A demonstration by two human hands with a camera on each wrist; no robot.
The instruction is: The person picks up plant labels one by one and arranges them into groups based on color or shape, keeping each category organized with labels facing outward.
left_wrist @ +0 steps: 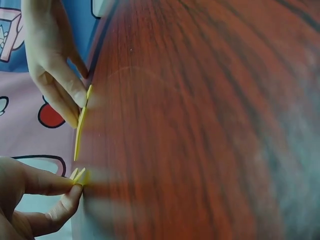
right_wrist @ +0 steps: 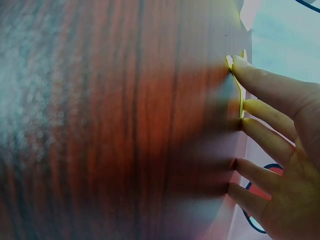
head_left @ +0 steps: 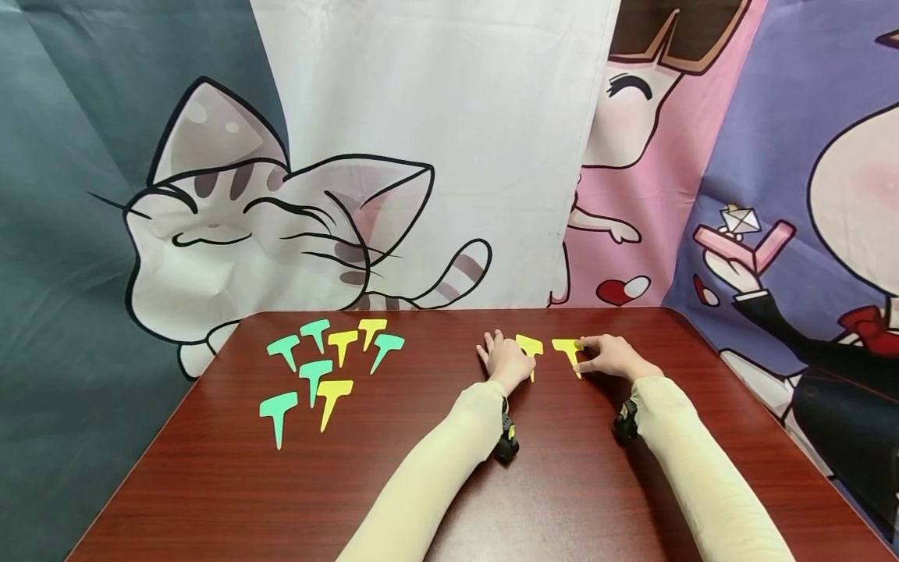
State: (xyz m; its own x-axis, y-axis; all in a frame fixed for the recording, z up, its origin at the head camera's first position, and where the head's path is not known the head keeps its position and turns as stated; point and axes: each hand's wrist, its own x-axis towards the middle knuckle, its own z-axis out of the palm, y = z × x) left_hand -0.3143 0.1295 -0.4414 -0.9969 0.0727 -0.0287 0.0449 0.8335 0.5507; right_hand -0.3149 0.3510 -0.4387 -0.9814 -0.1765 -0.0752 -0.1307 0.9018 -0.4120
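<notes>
One yellow tag [head_left: 531, 344], T-shaped, shows in the head view at the left hand [head_left: 507, 361], partly covered by it, while a second yellow tag [head_left: 565, 345] lies just to its right, the right hand [head_left: 612, 357] at its far side, thumb low by the stem and forefinger by the end of the crossbar; well apart, toward the left of the brown table [head_left: 351, 499], are five teal tags [head_left: 278, 406] and three more yellow tags [head_left: 335, 389]. The step in hand looks like handling this pair side by side, one tag to each hand, and the next move would seem to call for a sure hold on thin edges without nudging the neighbour. From the left wrist, thumb and forefinger pinch the left hand's yellow tag between their tips; how the remaining fingers lie there I cannot tell, though the head view shows some spread away from it. Higher in that wrist view the second yellow tag appears edge-on at the right hand's fingertips. From the right wrist, thumb and forefinger hold it between them, the remaining fingers fanned apart; whether either tag is clear of the tabletop I cannot tell
</notes>
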